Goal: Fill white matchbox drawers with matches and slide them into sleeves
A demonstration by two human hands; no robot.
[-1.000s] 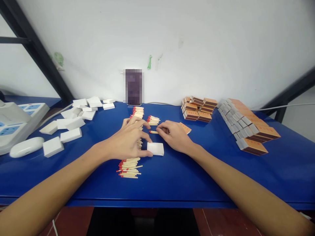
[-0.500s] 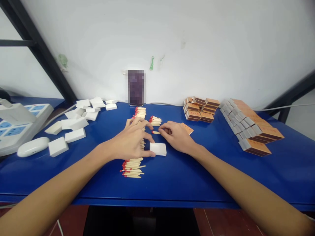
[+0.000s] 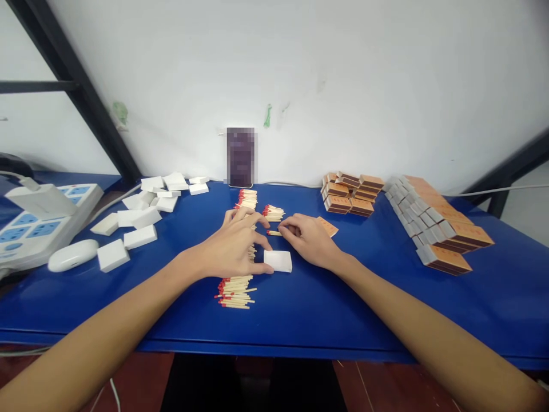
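Thumb and index finger of my left hand (image 3: 237, 243) grip the left end of a small white matchbox tray (image 3: 278, 261), which lies on the blue table. The rest of that hand arches over a row of red-tipped matches (image 3: 235, 292), hiding its middle. My right hand (image 3: 309, 239), just behind and right of the tray, is closed in a pinch at the right end of a few matches (image 3: 274, 233). Behind these lies a small pile of matches (image 3: 273, 213). An orange matchbox label or sleeve (image 3: 329, 227) is partly covered by my right hand.
White trays (image 3: 140, 236) are scattered at left, near a white rounded case (image 3: 74, 256) and a power strip (image 3: 43, 232). Orange matchboxes (image 3: 362, 194) are stacked at the back, with a larger block of matchboxes (image 3: 446, 226) at right. A blurred phone (image 3: 241, 157) leans on the wall.
The view has shifted slightly, moving everything a little to the right in the picture. Both hands keep nearly the same pose at the tray and the matches.
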